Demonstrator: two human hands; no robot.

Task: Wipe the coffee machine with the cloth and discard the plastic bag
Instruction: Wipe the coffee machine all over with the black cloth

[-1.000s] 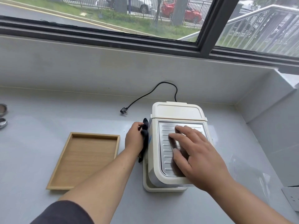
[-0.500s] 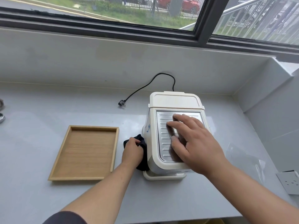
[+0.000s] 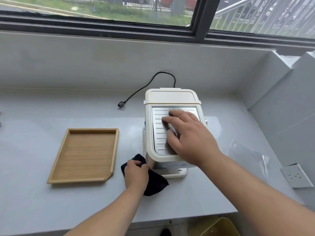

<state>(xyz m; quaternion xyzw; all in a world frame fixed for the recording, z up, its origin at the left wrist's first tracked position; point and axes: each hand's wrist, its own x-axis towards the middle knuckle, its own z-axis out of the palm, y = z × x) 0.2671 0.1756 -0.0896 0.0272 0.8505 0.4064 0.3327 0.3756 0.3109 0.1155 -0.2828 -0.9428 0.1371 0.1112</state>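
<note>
A cream coffee machine [image 3: 170,97] with a ribbed metal top plate stands on the grey counter. My right hand [image 3: 189,137] lies flat on that plate, fingers spread, pressing down. My left hand [image 3: 136,173] grips a dark cloth [image 3: 156,183] at the machine's lower front left corner; part of the cloth hangs down onto the counter. A clear plastic bag [image 3: 247,156] lies flat on the counter to the right of the machine, hard to make out against the surface.
A shallow wooden tray [image 3: 85,155] sits left of the machine. The machine's black cord and plug [image 3: 121,104] trail toward the back wall. A white socket plate [image 3: 296,175] lies at the right. A yellow bin [image 3: 219,227] shows below the counter's front edge.
My left hand has slid the cloth down the machine's left side from near the top to its front bottom corner. My right hand has stayed on the top plate.
</note>
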